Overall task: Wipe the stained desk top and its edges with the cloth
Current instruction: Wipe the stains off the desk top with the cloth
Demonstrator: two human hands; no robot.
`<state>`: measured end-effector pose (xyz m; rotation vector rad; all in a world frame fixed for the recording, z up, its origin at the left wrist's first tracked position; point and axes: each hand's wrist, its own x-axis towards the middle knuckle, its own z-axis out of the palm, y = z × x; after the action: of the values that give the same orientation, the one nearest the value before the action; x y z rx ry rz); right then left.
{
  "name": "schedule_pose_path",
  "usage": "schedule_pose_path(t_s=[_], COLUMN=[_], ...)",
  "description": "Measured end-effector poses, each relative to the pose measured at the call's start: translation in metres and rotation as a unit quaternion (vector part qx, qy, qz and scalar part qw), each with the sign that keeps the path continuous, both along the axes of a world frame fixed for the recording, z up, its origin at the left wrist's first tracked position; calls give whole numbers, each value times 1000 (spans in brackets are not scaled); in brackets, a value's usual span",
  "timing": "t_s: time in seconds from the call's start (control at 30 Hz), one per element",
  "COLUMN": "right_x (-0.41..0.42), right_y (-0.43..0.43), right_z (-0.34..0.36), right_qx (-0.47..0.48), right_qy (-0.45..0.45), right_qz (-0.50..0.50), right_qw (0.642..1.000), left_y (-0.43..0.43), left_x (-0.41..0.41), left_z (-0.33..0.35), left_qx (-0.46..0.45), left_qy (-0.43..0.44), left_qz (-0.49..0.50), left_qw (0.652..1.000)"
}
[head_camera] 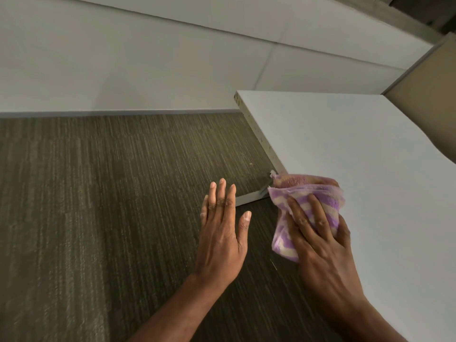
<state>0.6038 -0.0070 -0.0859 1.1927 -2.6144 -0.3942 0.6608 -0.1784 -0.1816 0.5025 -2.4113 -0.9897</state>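
A person's right hand (318,240) gripped a purple-and-cream striped cloth (308,193) against the near left corner of the white desk top (345,144). The fingers (299,218) were spread and bent over the bunched fabric where it folded down over the desk's edge (256,134). That edge, pale and speckled with dark marks, ran away from the cloth toward the wall (123,70). The cloth's upper part, showing a pinkish-brown side, lay on the desk surface, while its lower part hung off the side under the hand.

The left hand (222,243) hovered apart from the desk, over the dark striped carpet (98,193). It was palm down and holding nothing, with the fingers straight and close together and the thumb out to the side. A grey desk foot (249,198) showed on the floor between the two hands. A grey baseboard (123,113) met the carpet at the wall, and a tan partition (431,75) stood at the desk's far right.
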Motion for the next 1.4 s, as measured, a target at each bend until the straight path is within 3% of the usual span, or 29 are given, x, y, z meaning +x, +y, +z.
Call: schedule_pose_path(t_s=[0.33,0.73,1.07,1.4], right_x=[-33,-96,-65,-97], right_y=[-45,-141,-106,-146], right_z=[-2,-3,10,7], right_qx=[-14,106,84,90], right_qy=[-4,-10,-14,2], right_qz=[-1,-43,-43,-19], right_qw=[1000,993,995,996], left_y=[-23,-61,-85,-115], left_x=[-40,-59,-78,-108], left_z=[10,-4,-12,-12], left_qx=[8,11,-2,-1], left_qy=[15,11,25,36], left_qz=[-14,6,25,15], left_qw=[1000,1000,999,999])
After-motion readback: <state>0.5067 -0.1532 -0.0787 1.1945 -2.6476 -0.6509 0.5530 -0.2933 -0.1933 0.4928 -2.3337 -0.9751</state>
